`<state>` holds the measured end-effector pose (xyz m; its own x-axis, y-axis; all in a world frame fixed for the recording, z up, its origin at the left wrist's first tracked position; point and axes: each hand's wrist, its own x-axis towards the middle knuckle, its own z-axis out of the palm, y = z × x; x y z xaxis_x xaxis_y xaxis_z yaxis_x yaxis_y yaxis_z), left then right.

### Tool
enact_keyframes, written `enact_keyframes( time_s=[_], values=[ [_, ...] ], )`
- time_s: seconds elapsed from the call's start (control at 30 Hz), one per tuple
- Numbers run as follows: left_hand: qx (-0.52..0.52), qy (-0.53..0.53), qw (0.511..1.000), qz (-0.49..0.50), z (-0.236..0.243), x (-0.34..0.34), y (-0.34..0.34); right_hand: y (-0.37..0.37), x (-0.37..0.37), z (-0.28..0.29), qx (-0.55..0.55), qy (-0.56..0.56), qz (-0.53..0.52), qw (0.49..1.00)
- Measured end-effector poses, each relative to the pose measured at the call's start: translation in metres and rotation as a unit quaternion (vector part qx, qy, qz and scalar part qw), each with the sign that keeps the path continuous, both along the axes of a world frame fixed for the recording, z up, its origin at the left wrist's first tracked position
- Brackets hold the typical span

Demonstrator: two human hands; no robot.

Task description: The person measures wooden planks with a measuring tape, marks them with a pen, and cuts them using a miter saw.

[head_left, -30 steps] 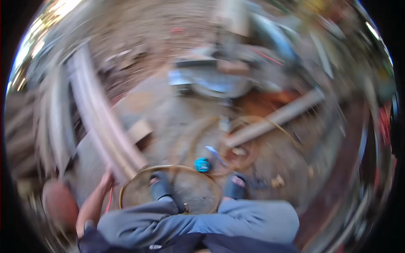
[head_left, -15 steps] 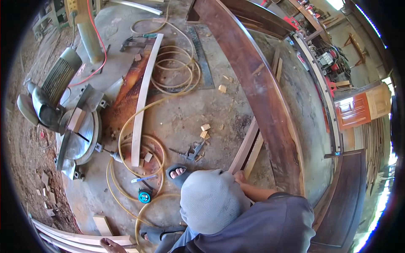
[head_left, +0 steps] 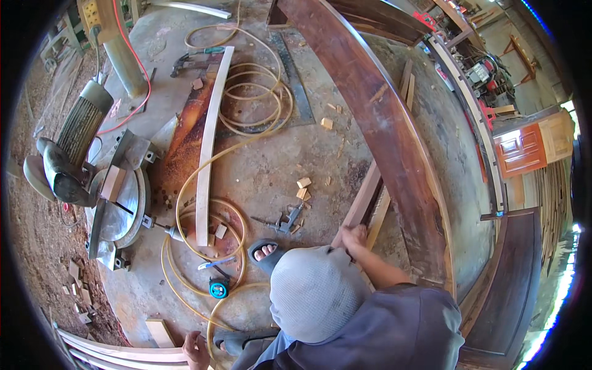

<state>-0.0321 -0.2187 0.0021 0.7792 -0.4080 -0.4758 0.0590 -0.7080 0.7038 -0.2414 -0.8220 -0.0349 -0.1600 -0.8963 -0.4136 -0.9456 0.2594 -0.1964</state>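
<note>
My left hand (head_left: 195,351) comes in from the lower edge, with fingers loosely bent, slightly apart, and nothing visible in them. It is beside the ends of several pale wooden strips (head_left: 129,354); whether it touches them I cannot tell. My right hand is out of sight. Just ahead crouches a person in a grey cap (head_left: 317,293) and dark shirt, hiding part of the floor. That person's hand (head_left: 353,237) rests on a reddish wooden beam (head_left: 364,200). By the person's feet lie a turquoise tape measure (head_left: 219,288) and an air blow gun (head_left: 285,221).
At left stands a mitre saw (head_left: 117,203) with a wood block on it. A yellow air hose (head_left: 243,233) coils across the floor around a long pale board (head_left: 213,142). Large dark wooden planks (head_left: 376,117) stretch along the right. Wood offcuts (head_left: 327,123) lie scattered.
My left hand has moved right and slightly up, away from over the strips. The view has shifted a little. The crouching person's hand stays at the beam.
</note>
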Motion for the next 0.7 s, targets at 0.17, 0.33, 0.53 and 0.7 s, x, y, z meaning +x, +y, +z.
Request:
enact_keyframes(
  time_s=[0.17, 0.33, 0.53, 0.7],
  values=[
    [-0.049, -0.057, 0.992, -0.103, 0.035, 0.019, -0.047, -0.084, 0.048, -0.006, -0.066, -0.061, 0.008, 0.996],
    [-0.058, -0.039, 0.989, -0.127, 0.034, 0.022, -0.084, -0.178, 0.085, -0.066, -0.007, -0.206, -0.054, 0.977],
    [-0.086, -0.062, 0.982, -0.159, 0.040, 0.031, -0.129, -0.169, 0.097, -0.085, -0.021, -0.222, -0.050, 0.974],
    [-0.062, -0.002, 0.986, -0.154, 0.048, 0.050, -0.165, -0.080, 0.148, -0.014, 0.268, -0.585, -0.117, 0.757]
  ],
)
